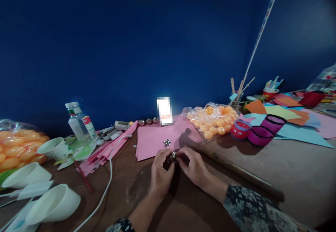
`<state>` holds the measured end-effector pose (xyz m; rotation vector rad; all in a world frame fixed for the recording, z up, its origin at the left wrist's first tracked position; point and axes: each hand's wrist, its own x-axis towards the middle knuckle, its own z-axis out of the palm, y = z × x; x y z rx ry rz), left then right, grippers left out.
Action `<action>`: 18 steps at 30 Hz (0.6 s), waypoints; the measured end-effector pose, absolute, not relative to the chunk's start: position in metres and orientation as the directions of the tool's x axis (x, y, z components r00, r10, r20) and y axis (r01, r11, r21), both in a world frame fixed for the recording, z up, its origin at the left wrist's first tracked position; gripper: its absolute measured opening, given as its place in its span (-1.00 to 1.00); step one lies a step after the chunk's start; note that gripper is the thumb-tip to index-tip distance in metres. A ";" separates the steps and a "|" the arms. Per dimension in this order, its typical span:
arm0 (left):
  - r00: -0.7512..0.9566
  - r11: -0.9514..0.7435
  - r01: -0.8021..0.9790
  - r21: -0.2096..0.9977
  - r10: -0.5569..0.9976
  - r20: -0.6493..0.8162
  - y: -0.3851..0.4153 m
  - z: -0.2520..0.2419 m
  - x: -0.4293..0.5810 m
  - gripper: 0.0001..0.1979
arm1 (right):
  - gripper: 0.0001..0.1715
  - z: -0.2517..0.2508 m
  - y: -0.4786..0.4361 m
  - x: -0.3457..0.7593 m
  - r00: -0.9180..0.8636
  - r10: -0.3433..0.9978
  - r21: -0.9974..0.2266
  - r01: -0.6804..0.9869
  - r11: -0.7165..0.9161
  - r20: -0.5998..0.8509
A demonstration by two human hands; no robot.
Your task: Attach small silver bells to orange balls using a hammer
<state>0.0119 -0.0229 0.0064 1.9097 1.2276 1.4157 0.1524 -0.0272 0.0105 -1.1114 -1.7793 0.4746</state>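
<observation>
1. Above the brown worktop (120,179), our left hand (162,170) pinches a shiny, silvery, rounded piece (173,156); our right hand (194,165) is at its side, grip unclear.
2. We seem to be adjusting it; next calls for steady fingers.

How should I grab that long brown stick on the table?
I'd wrap my fingers around the middle of the long brown stick, coming from above on its right. It looks round and lies lengthwise along the table, so the middle should balance best. The right arm's flowered sleeve is close along its other side, so that way looks more awkward.
</observation>
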 end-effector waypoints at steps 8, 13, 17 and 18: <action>0.091 -0.485 0.410 0.773 0.865 0.494 -0.022 0.005 0.012 -0.64 | -0.87 0.009 -0.025 0.153 -0.142 0.855 -0.703 0.510 0.495 0.499; 0.095 -0.483 0.406 0.775 0.866 0.490 -0.022 0.004 0.011 -0.64 | -0.87 0.010 -0.026 0.153 -0.149 0.866 -0.718 0.501 0.482 0.477; 0.090 -0.480 0.401 0.780 0.868 0.488 -0.024 0.005 0.012 -0.64 | -0.86 0.010 -0.026 0.153 -0.146 0.869 -0.739 0.470 0.482 0.474; 0.090 -0.479 0.401 0.781 0.869 0.486 -0.024 0.005 0.012 -0.63 | -0.86 0.010 -0.026 0.153 -0.143 0.871 -0.743 0.468 0.478 0.470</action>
